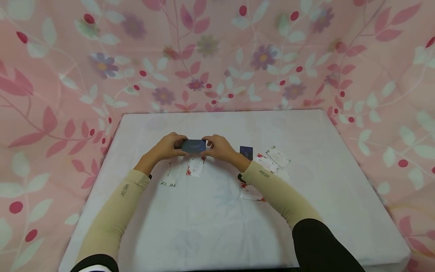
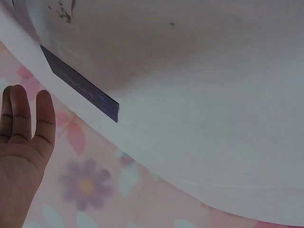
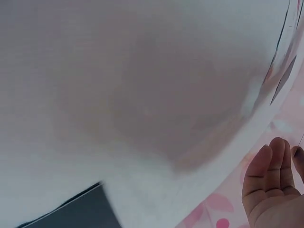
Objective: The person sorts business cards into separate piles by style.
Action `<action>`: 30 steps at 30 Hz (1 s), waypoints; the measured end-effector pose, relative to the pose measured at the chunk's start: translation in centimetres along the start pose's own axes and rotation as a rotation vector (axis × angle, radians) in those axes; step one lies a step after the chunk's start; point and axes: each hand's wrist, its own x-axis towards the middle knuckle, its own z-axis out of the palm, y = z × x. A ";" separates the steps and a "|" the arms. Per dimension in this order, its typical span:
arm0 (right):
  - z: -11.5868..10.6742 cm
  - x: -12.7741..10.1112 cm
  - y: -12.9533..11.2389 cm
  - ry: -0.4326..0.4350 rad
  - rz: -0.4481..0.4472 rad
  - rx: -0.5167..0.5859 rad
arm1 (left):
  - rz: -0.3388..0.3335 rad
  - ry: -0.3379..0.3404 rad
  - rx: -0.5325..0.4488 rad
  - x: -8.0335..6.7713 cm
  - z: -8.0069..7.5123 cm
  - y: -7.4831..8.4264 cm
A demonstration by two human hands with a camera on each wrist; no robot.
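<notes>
A dark blue business card (image 1: 193, 146) with small pale print is held up between both hands. My left hand (image 1: 168, 146) pinches its left edge between fingers and thumb. On the opposite edge, my right hand (image 1: 221, 148) pinches it the same way. Just below the held card, a white card with red flowers (image 1: 195, 166) lies on the table, partly covered by it. Left of that is a white card with green leaf corners (image 1: 171, 173). In the wrist views the left hand (image 2: 23, 142) and right hand (image 3: 273, 190) are cut off by the frame.
Near my right wrist lie another dark blue card (image 1: 246, 152), a red-flowered white card (image 1: 266, 162) and a leaf-patterned white card (image 1: 278, 156). One more red-flowered card (image 1: 252, 192) is partly under the right forearm. A white cloth covers the table (image 1: 210, 226); floral pink curtains (image 1: 217, 56) surround it.
</notes>
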 end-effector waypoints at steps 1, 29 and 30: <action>0.3 0.4 -0.2 -0.004 -0.004 -0.004 | -0.012 0.004 0.004 -0.2 -0.2 -0.4; 3.9 7.2 -3.1 -0.090 0.119 -0.054 | -0.215 -0.049 0.037 -0.4 -3.0 -5.9; 4.1 7.3 -3.2 -0.099 0.120 -0.061 | -0.226 -0.058 0.041 -0.5 -3.0 -6.1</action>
